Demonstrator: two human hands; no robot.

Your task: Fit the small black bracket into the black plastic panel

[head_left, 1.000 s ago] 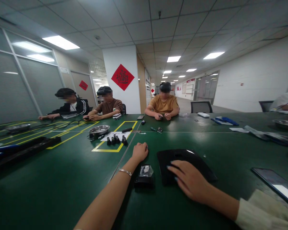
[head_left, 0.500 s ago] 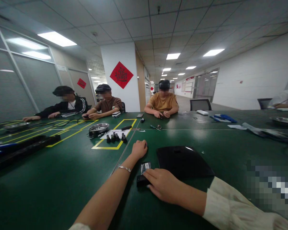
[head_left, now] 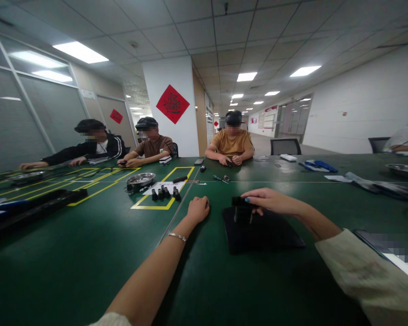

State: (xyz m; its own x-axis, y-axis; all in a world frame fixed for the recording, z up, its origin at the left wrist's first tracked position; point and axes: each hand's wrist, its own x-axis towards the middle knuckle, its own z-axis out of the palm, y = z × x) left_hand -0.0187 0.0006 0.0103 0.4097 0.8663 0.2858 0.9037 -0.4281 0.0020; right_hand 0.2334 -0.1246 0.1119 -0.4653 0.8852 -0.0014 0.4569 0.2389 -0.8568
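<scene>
My right hand [head_left: 270, 200] grips a dark, blocky stand part [head_left: 242, 209] with a wider top and a narrower lower piece. It is upright above the rear left of a flat black base plate [head_left: 265, 235]; I cannot tell whether the two touch. My left hand [head_left: 197, 210] rests on the green table, left of the plate, its fingers curled in with nothing visible in them. Its palm side is hidden.
Several black cylindrical parts [head_left: 165, 194] stand on white paper inside a yellow tape outline, near a metal bowl [head_left: 141, 181]. Pliers [head_left: 221, 179] lie further back. A co-worker [head_left: 229, 142] sits opposite, others to the left. A black tray [head_left: 37, 210] lies at left.
My right hand has lifted the black part from the table in front of me and carried it forward and right, over the base plate. My left hand has stayed in place.
</scene>
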